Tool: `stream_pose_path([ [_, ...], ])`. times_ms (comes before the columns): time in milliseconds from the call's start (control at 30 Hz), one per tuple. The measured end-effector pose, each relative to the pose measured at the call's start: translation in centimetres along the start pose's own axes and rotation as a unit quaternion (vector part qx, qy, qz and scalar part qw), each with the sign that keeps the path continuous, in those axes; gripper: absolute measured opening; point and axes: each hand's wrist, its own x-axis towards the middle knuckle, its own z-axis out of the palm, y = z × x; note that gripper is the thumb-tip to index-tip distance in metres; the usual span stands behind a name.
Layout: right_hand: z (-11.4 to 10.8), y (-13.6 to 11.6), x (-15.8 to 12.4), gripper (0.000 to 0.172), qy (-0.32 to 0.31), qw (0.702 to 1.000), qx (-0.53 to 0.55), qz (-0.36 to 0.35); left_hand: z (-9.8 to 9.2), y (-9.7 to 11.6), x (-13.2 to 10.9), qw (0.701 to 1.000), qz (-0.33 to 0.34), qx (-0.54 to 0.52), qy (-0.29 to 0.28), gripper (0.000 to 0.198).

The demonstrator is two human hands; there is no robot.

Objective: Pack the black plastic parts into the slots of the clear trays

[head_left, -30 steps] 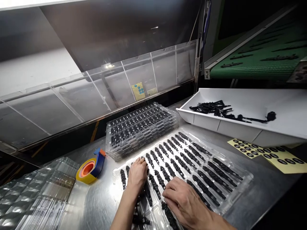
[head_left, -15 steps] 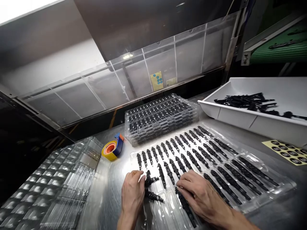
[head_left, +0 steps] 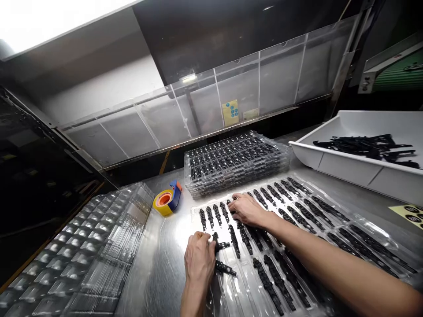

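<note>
A clear plastic tray (head_left: 243, 275) lies on the metal table, with rows of slim black plastic parts (head_left: 267, 281) in its slots. My left hand (head_left: 200, 259) is closed at the tray's left side, thumb and fingers around a few loose black plastic parts (head_left: 225, 268) that stick out to the right at different angles. Across the tray reaches my right arm. My right hand (head_left: 247, 209) is over the far row, its fingers curled down onto a black plastic part (head_left: 229, 206) there; the fingertips are partly hidden. My forearm covers some of the middle rows.
Behind the tray stands a stack of filled clear trays (head_left: 236, 165). A yellow tape roll in a blue dispenser (head_left: 176, 198) sits left of it. Nested clear trays (head_left: 99, 246) occupy the left. At right are a white bin (head_left: 350, 165) of black parts and a sticker sheet (head_left: 408, 213).
My right hand has moved from the nearer rows up and away to the far row. My left hand stays by the loose parts. The whole view has shifted, with things appearing farther right.
</note>
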Motion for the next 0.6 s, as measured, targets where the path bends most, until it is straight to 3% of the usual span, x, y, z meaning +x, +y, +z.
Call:
stream_pose_path([
  [167,0.9,-0.3,-0.9,0.031,-0.004,1.000,-0.018,-0.015,0.2,0.1,-0.3,1.000,-0.004,0.008,0.004,0.022],
  [267,1.0,-0.6,-1.4,0.028,0.007,0.999,-0.026,-0.025,0.3,1.1,-0.2,1.000,0.016,0.006,0.006,0.025],
  [467,1.2,-0.9,-2.1,0.029,0.043,0.998,-0.033,-0.032,0.8,3.7,0.8,0.990,0.132,-0.029,-0.049,0.022],
  [600,1.3,-0.9,-2.2,0.028,0.069,0.997,-0.018,-0.042,1.7,4.7,1.4,0.989,0.137,-0.032,-0.050,0.021],
])
